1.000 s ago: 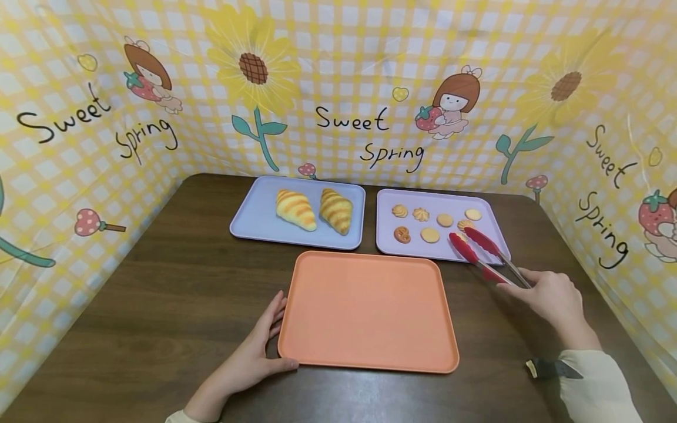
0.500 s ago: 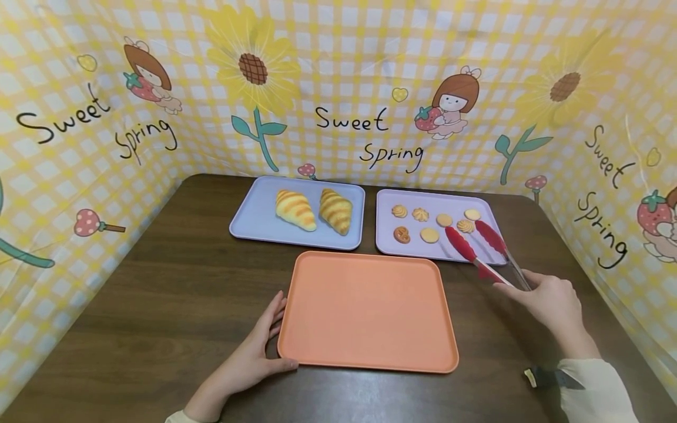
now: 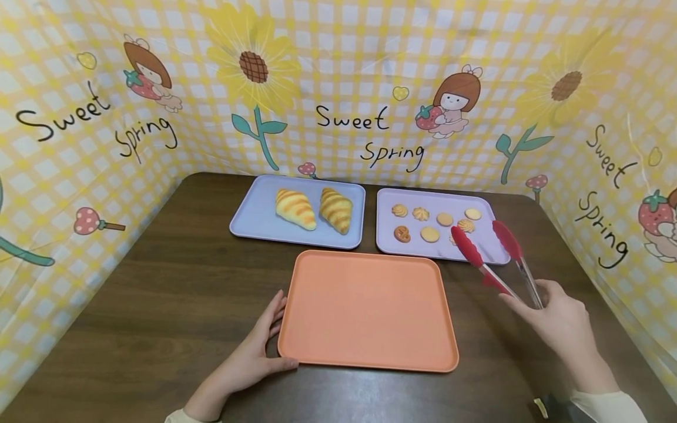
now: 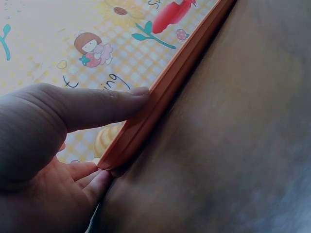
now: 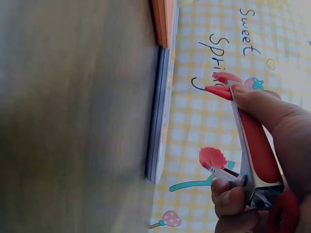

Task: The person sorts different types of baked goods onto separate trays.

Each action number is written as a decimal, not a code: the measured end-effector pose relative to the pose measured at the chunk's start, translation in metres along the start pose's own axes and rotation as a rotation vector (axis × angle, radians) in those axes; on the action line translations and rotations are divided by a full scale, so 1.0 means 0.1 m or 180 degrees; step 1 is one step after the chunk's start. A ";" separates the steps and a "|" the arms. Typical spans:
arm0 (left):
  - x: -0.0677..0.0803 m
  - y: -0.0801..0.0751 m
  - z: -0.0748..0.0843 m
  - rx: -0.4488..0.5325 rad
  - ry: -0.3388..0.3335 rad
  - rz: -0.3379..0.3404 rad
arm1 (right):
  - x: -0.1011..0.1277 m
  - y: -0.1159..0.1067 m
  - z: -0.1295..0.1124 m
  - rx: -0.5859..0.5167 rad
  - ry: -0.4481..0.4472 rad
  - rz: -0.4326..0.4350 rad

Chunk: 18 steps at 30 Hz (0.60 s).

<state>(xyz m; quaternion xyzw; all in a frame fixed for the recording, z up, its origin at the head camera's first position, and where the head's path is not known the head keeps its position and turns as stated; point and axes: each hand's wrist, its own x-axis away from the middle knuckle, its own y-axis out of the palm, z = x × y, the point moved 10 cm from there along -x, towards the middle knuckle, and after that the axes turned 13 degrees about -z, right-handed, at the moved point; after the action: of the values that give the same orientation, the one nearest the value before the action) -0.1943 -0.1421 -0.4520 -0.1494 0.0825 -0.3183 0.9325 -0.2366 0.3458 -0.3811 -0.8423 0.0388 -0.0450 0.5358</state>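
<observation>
My left hand (image 3: 252,355) rests at the front left corner of the empty orange tray (image 3: 367,308). Its fingers lie along the left edge, and the thumb (image 4: 97,104) presses the rim (image 4: 170,87). My right hand (image 3: 562,322) grips the metal handles of red-tipped tongs (image 3: 471,251), also seen in the right wrist view (image 5: 255,141). The tong arms stand spread apart over the front right part of the purple tray (image 3: 388,202). Nothing sits between the tips. Several small cookies (image 3: 429,234) lie on that tray.
A blue tray (image 3: 254,217) at the back left carries two croissants (image 3: 296,208) (image 3: 336,210). All three trays sit on a dark wooden table (image 3: 174,282). A yellow checked backdrop (image 3: 365,70) walls in the back and both sides.
The right hand has drawn back to the right and toward me, and the tongs have spread wider, away from the cookies. The left hand and the trays have not moved.
</observation>
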 end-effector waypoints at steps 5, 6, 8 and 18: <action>0.00 0.00 -0.01 0.0014 -0.0002 0.0006 | 0.13 0.06 0.06 -0.0108 0.0187 -0.0174; -0.01 0.01 -0.01 0.0027 -0.0012 0.0001 | 0.15 0.08 0.07 -0.0121 0.0235 -0.0234; 0.00 0.01 -0.02 0.0035 -0.0029 -0.0006 | 0.20 0.12 0.09 -0.0136 0.0307 -0.0361; 0.00 0.00 0.00 0.0026 -0.0009 0.0025 | 0.41 0.42 0.16 -0.0314 0.0513 -0.0907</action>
<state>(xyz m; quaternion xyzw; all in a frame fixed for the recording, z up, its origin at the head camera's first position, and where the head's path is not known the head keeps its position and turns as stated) -0.1944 -0.1422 -0.4517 -0.1457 0.0805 -0.3147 0.9345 -0.1947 0.3378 -0.4249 -0.8582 -0.0359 -0.1859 0.4771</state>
